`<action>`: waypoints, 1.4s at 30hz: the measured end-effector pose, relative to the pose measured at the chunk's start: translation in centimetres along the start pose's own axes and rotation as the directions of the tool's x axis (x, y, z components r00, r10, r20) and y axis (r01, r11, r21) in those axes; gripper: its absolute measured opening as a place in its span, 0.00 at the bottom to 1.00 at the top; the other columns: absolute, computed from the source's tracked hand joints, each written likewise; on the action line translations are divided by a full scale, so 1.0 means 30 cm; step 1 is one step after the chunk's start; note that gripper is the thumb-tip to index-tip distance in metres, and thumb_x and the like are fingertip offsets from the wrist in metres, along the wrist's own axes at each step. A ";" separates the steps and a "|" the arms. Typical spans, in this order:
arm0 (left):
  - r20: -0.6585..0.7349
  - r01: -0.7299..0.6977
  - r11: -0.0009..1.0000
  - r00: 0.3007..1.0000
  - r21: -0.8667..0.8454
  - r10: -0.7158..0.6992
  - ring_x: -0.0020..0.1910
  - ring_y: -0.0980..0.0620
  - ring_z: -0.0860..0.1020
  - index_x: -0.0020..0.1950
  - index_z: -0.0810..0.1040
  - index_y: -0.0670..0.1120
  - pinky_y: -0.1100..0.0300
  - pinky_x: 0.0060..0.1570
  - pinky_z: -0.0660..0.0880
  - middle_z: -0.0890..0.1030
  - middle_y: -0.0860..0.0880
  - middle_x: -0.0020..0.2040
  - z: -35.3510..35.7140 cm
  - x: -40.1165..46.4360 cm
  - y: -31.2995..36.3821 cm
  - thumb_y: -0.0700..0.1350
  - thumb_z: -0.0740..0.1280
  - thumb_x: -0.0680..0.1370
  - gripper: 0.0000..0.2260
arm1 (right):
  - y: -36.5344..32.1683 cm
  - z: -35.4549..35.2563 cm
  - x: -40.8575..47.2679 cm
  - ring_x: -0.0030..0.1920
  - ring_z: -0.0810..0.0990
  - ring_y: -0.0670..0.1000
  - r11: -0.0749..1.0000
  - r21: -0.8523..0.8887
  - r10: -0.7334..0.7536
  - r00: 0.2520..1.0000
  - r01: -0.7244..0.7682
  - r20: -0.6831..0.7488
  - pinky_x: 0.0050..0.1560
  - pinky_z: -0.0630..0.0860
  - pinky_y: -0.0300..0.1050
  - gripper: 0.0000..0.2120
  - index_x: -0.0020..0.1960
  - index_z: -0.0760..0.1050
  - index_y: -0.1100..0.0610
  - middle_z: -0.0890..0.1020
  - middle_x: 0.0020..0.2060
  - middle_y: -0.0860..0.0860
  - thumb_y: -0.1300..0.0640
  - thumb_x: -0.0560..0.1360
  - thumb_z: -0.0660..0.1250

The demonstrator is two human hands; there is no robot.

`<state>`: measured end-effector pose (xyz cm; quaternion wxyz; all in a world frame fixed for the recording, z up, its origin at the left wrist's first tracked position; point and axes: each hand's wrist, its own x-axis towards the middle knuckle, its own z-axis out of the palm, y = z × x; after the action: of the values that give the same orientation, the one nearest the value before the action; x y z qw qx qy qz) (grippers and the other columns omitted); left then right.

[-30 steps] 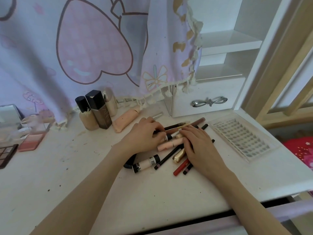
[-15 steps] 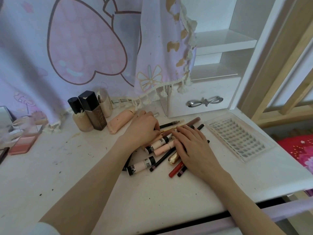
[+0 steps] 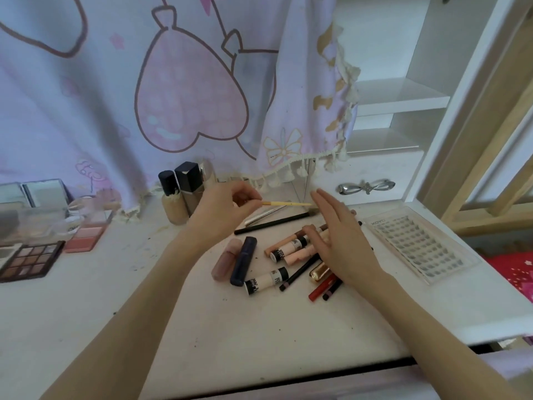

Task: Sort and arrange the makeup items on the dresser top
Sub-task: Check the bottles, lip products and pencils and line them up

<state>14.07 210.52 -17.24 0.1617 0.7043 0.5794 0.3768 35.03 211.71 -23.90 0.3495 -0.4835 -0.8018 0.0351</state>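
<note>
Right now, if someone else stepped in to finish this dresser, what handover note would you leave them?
Left hand: lifted, pinching a thin yellow-handled brush.
Right hand: open, fingers straight, over the loose pile of pencils and tubes.
Mauve tube and navy tube lie side by side left of the pile.
Two dark-capped foundation bottles stand at the back; the brown eyeshadow palette and clear lash tray sit at the sides.
Done: little.
Left: place the brush, sort the pile.

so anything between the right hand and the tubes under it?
Nothing visible. The right hand is open over the pile of tubes, fingertips already at them. The yellow pencil in the left hand sits behind, clear of that path.
</note>
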 end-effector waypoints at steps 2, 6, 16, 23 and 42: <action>-0.009 0.000 0.999 1.000 -0.033 -0.001 0.38 0.62 0.75 0.42 0.79 0.52 0.74 0.41 0.69 0.80 0.56 0.39 -0.054 -0.029 -0.003 0.43 0.69 0.74 0.03 | -0.046 0.015 0.056 0.60 0.74 0.55 0.985 -0.089 -0.153 0.984 0.145 -0.091 0.62 0.69 0.55 0.19 0.64 0.74 0.59 0.78 0.59 0.55 0.51 0.76 0.59; -0.071 0.040 0.996 0.996 -0.084 -0.046 0.39 0.57 0.78 0.42 0.79 0.53 0.64 0.45 0.74 0.81 0.54 0.38 -0.171 -0.115 -0.052 0.43 0.69 0.74 0.05 | -0.199 0.060 0.121 0.42 0.73 0.48 0.956 0.020 -0.288 0.947 0.294 -0.140 0.42 0.70 0.41 0.14 0.50 0.80 0.60 0.82 0.40 0.52 0.55 0.76 0.59; -0.515 0.272 0.961 0.833 0.059 -0.204 0.38 0.62 0.75 0.48 0.76 0.47 0.76 0.39 0.68 0.78 0.53 0.42 -0.500 -0.519 -0.354 0.38 0.65 0.76 0.05 | -0.712 0.302 0.107 0.40 0.78 0.54 0.902 0.398 -0.280 0.927 0.166 0.248 0.43 0.74 0.48 0.07 0.53 0.75 0.58 0.80 0.38 0.51 0.60 0.78 0.60; -0.684 0.577 0.769 0.680 0.275 -0.266 0.52 0.40 0.74 0.52 0.78 0.37 0.59 0.54 0.65 0.79 0.40 0.51 -0.665 -0.865 -0.626 0.37 0.60 0.76 0.09 | -1.077 0.505 0.050 0.46 0.80 0.58 0.839 0.536 -0.330 0.869 0.093 0.367 0.50 0.76 0.54 0.08 0.50 0.77 0.59 0.83 0.42 0.57 0.62 0.76 0.60; -0.685 0.543 0.790 0.691 0.283 -0.230 0.64 0.44 0.71 0.64 0.73 0.40 0.49 0.64 0.68 0.71 0.42 0.65 -0.671 -1.066 -0.750 0.40 0.57 0.77 0.17 | -1.367 0.718 -0.100 0.53 0.72 0.56 0.845 0.387 -0.502 0.799 0.369 0.333 0.53 0.67 0.48 0.10 0.52 0.78 0.59 0.76 0.53 0.54 0.57 0.76 0.61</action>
<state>-17.42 182.52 -29.81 -0.1323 0.4148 0.8110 0.3908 -7.71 193.65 -25.53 0.2362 -0.2048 -0.9329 0.1789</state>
